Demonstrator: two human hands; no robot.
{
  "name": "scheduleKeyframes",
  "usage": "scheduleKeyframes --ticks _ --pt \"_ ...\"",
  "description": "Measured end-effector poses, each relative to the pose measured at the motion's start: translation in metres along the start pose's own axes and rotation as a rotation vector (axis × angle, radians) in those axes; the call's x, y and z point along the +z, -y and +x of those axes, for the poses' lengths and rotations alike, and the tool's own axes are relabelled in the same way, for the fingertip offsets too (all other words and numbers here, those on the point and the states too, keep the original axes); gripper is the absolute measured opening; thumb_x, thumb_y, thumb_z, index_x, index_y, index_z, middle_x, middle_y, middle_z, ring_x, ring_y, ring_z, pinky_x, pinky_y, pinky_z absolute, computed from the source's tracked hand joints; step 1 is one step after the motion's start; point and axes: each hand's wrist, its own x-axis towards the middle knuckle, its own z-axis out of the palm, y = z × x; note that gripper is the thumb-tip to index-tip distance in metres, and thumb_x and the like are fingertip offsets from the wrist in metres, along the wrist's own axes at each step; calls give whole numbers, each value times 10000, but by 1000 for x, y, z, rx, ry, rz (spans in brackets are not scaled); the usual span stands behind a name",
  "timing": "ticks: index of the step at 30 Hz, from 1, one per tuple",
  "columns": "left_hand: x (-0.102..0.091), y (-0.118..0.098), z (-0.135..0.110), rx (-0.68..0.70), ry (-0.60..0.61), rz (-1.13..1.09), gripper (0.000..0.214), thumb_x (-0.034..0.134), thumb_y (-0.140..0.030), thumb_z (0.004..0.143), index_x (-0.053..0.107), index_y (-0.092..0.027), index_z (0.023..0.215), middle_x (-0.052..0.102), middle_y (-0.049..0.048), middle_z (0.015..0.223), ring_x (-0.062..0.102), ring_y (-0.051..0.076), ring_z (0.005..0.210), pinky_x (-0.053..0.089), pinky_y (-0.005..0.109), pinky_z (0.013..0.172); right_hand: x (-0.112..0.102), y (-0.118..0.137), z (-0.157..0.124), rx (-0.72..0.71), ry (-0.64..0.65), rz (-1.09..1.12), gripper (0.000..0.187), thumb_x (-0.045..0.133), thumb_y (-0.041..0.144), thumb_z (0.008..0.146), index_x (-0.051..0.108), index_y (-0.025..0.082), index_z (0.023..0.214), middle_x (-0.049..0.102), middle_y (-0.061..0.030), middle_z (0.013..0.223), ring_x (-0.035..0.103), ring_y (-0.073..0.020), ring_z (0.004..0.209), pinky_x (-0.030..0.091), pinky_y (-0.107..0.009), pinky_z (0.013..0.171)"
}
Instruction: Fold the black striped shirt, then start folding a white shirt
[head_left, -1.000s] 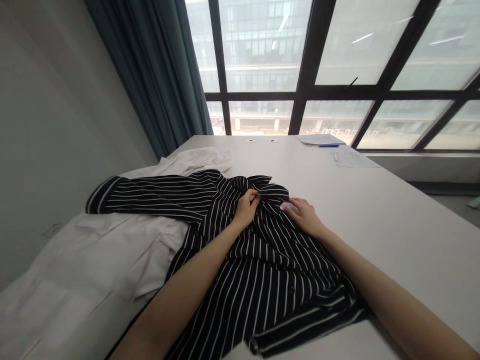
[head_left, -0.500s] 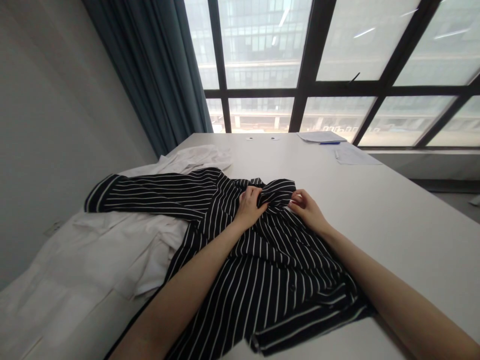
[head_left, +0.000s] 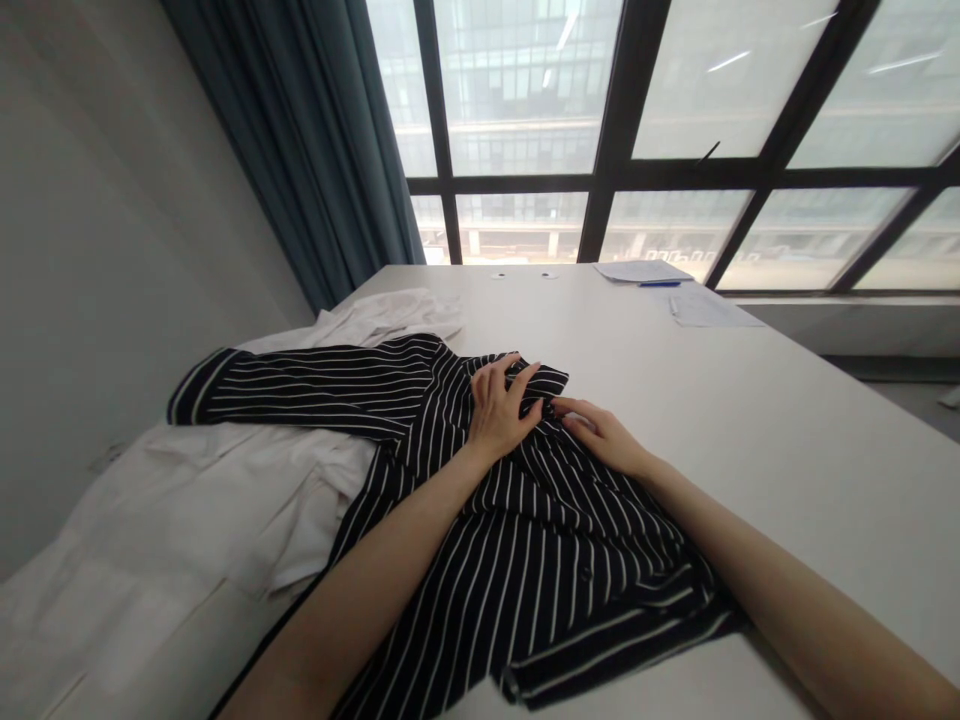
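Observation:
A black shirt with white stripes point(head_left: 525, 560) lies rumpled on the white table, one sleeve point(head_left: 322, 385) stretched out to the left. My left hand point(head_left: 499, 405) rests on the fabric by the collar point(head_left: 550, 380), its fingers spread and the thumb apart. Just right of it, my right hand point(head_left: 604, 437) has its fingertips at the cloth below the collar, fingers bent together on the fabric. The exact fold between those fingertips is hard to see. Both forearms reach across the shirt's front.
White garments point(head_left: 202, 500) lie along the left side, partly under the striped sleeve. On the far right of the table point(head_left: 810, 460) are papers point(head_left: 643, 271) and a blue pen point(head_left: 660, 284). A dark curtain point(head_left: 315, 140) and windows stand behind.
The raised collar flap has come down lower and more to the left. My left fingers have spread out over it, and my right hand has shifted left onto the fabric beneath the collar.

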Motion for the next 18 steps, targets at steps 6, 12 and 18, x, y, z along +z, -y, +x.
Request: scheduleKeyframes --ticks 6,12,18 --pt "6 5 2 -110 130 -188 112 588 -152 839 573 -231 916 658 33 1212 531 219 1240 201 471 1151 -1 0 1 -9 29 -1 252 491 232 893 722 250 992 714 -50 1048 652 -220 1007 496 -450 957" --pt "17 21 3 -441 49 -445 200 556 -65 751 441 -229 754 667 13 915 633 199 945 444 381 955 -1 -4 0 104 -53 155 239 487 249 905 696 234 1019 731 -41 987 672 -202 970 504 -426 947" --pt "19 30 2 -557 0 -481 191 466 -102 837 479 -211 993 596 21 882 615 174 842 489 311 815 3 -16 1 155 -123 103 334 511 241 880 599 238 1202 648 -88 1181 662 -201 969 538 -423 905"
